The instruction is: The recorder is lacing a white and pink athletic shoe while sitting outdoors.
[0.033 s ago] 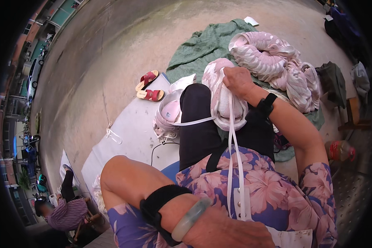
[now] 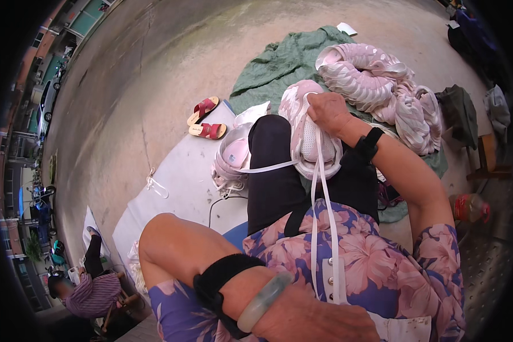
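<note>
A pale pink and white shoe upper [image 2: 309,134] lies across my black-clad thighs, its mesh tongue towards me. My right hand [image 2: 329,113] is closed at its upper right side, fingertips pinching by the eyelets where white shoelace [image 2: 321,165] comes out. Two long lace strands drop from there over my flowered shirt, passing behind my left hand. My left hand [image 2: 319,319], below a pale green bangle [image 2: 265,302], lies in front of my belly with its back up, beside a white cloth flap [image 2: 401,328]. Its fingers are hidden. Another lace strand stretches left over my thigh.
Nested pink and white uppers [image 2: 233,151] stand left of my thigh. More lie in a coiled row [image 2: 364,80] on green cloth [image 2: 285,65]. Red sandals [image 2: 207,131] rest by the white sheet [image 2: 171,171]. A bottle [image 2: 468,207] stands right; a seated person [image 2: 94,293] is lower left.
The lace strands over my shirt have shifted very slightly. Both hands and the shoe upper stay in place.
</note>
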